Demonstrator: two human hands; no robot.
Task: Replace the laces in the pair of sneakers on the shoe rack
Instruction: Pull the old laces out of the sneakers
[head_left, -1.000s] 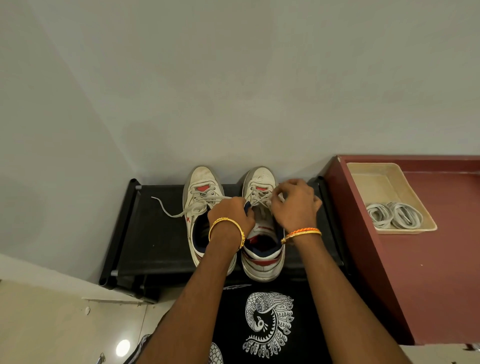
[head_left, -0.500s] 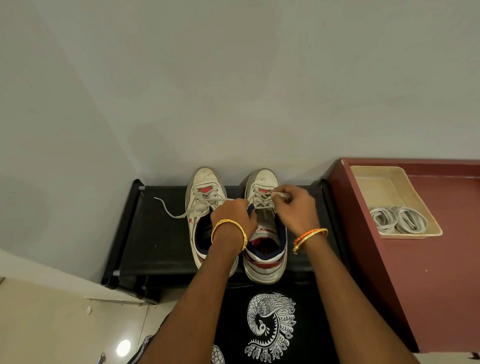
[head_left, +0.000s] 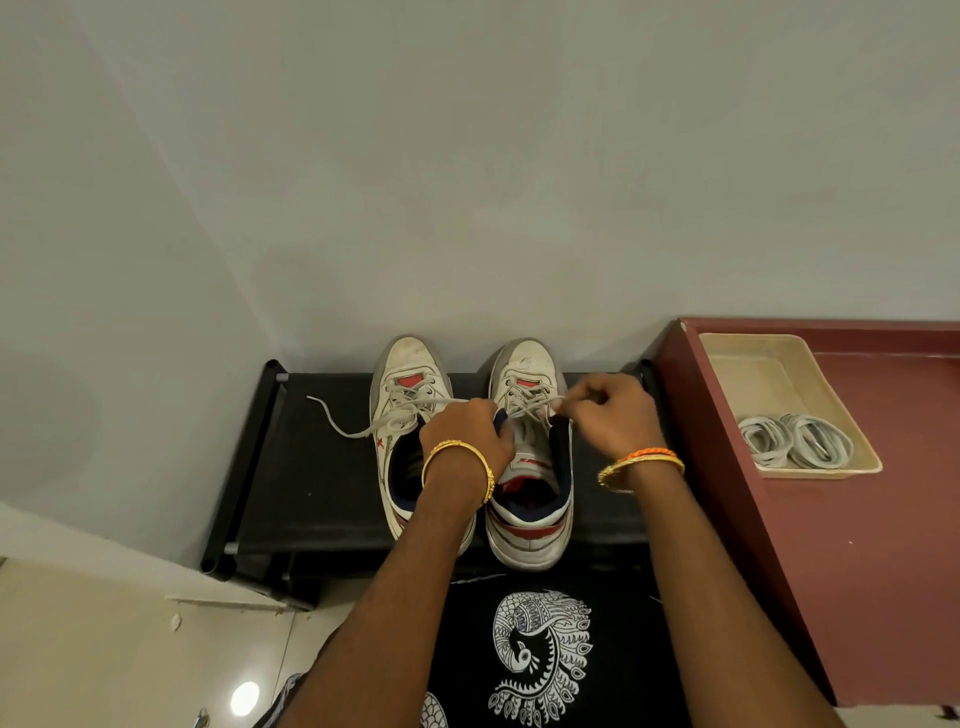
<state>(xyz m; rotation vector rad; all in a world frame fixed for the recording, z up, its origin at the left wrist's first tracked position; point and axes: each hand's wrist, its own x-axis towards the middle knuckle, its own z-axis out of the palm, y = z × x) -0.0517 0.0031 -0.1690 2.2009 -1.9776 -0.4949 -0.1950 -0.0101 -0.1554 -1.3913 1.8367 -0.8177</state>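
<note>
Right sneaker (head_left: 530, 467) sat on the shoe rack (head_left: 311, 467). Right hand (head_left: 613, 421) pinched its old lace (head_left: 530, 408); left hand (head_left: 467, 436) gripped the collar. Lace looked limp, light; best pulled near the eyelets.
</note>
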